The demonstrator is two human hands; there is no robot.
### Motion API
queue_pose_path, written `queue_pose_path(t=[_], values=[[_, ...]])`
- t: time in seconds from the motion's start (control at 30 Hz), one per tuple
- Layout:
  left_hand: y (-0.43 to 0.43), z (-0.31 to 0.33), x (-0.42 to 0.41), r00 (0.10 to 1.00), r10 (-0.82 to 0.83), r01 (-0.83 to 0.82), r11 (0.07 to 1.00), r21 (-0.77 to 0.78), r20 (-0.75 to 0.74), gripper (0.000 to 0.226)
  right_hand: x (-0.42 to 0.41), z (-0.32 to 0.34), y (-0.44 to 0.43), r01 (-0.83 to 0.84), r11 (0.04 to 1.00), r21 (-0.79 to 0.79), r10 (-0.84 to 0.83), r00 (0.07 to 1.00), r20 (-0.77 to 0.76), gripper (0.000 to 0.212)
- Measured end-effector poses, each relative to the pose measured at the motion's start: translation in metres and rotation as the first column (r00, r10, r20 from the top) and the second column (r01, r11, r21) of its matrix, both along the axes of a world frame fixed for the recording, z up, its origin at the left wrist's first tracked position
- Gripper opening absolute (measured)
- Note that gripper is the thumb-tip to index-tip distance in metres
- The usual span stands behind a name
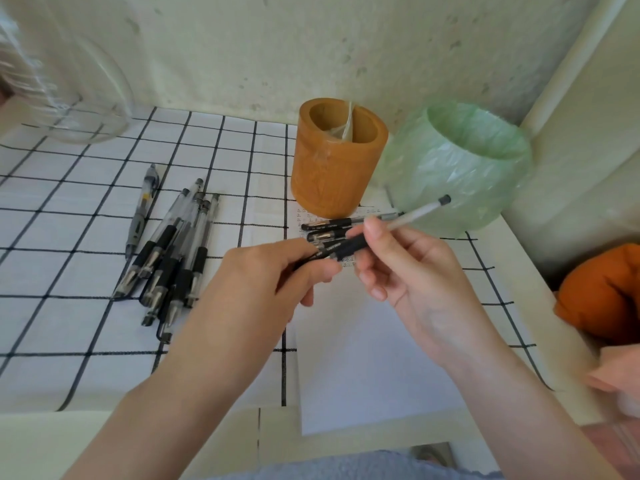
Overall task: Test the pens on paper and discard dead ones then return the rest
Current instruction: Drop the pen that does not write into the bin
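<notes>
a white cloth with a black grid point(69, 271) covers the table; at the back stand an orange-brown pen holder point(337, 157) and, just right of it, a bin lined with a green bag point(460, 164); a pile of pens point(173, 258) lies on the cloth to the left, with a single grey pen point(142, 213) beside it; a few black pens point(339, 223) lie on the white paper point(363, 358) near the holder, partly covered by the hands; above the paper the right hand point(408, 271) holds a clear pen point(408, 218) by its black grip, fingers curled round it, its far end overlapping the bin; the left hand point(277, 271) pinches the pen's near end, which its fingertips hide; a blurred glass jar point(79, 98) sits at top left; an orange object point(602, 289) is cut off at the right edge.
</notes>
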State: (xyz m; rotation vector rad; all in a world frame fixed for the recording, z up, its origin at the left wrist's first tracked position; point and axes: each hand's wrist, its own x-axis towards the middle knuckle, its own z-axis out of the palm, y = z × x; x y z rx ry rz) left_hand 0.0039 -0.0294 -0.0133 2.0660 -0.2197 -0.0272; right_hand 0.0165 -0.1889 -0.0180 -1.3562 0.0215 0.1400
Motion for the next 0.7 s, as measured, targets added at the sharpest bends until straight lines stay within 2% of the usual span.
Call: queue_pose_path(t=[0.37,0.5,0.7], values=[[-0.003,-0.012,0.001,0.996,0.027,-0.030,0.999,0.032,0.088,0.018,-0.001,-0.009,0.000,0.016,0.999,-0.041,-0.015,0.999,0.031,0.028],[-0.004,-0.014,0.002,0.995,0.024,-0.029,0.998,0.051,0.092,0.019,0.001,-0.009,0.002,0.013,1.000,0.008,-0.013,1.000,-0.004,0.024],[-0.018,-0.009,0.009,0.999,0.015,-0.017,0.999,0.046,0.041,0.020,0.005,-0.002,0.002,0.160,0.987,-0.003,-0.160,0.987,-0.026,0.023]])
